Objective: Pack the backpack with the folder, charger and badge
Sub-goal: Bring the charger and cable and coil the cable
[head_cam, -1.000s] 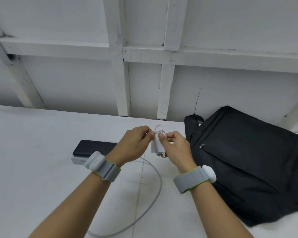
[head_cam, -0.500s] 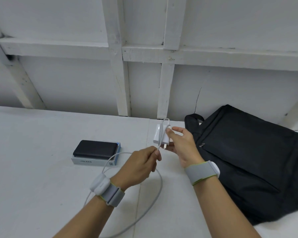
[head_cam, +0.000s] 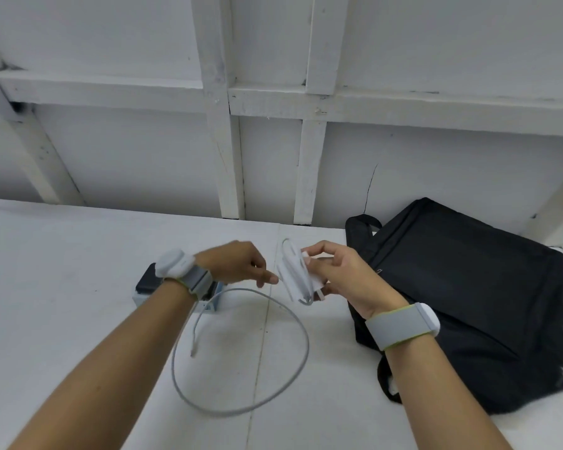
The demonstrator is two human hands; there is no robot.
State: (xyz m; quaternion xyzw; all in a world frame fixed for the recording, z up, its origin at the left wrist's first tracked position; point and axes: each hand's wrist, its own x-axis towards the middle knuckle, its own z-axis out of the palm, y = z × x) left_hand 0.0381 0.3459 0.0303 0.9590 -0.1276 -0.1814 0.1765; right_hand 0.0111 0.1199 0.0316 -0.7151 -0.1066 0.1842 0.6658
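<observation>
My right hand (head_cam: 342, 277) holds the white charger block (head_cam: 294, 277) above the table, with turns of its cable wound around it. My left hand (head_cam: 238, 266) is just left of the block, fingers pinched on the grey-white charger cable (head_cam: 293, 371). The rest of the cable hangs in a wide loop over the table, its free plug end (head_cam: 193, 352) dangling below my left forearm. The black backpack (head_cam: 468, 293) lies flat and closed on the table to the right, its handle toward the wall. No folder or badge can be made out.
A dark flat device on a pale blue box (head_cam: 147, 287) lies behind my left wrist, partly hidden. The white table (head_cam: 62, 287) runs left and toward me. A white wall with wooden battens (head_cam: 221, 141) stands right behind the table.
My left hand has swung up from below the block to its left side, carrying the cable around it. My right hand has tilted the block. The loose loop has shortened.
</observation>
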